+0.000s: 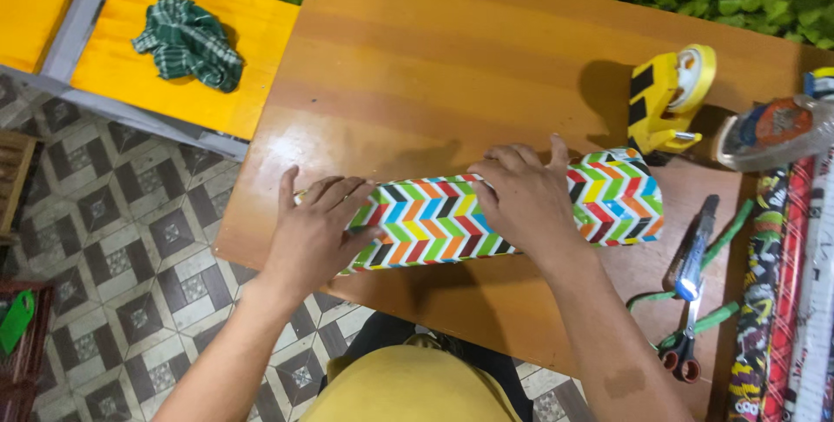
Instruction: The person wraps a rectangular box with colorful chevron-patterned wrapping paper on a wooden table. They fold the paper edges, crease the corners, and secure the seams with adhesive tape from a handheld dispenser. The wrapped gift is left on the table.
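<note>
The chevron-patterned wrapped box (512,209) is pressed flat on the desk (452,75) by the left hand (317,231) and right hand (521,196), both open-palmed; the paper is best kept taut under even pressure.

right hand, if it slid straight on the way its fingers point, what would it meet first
Probably nothing: the right hand points up-left across the wrapped box, and beyond lies bare wooden table to its far edge.
</note>
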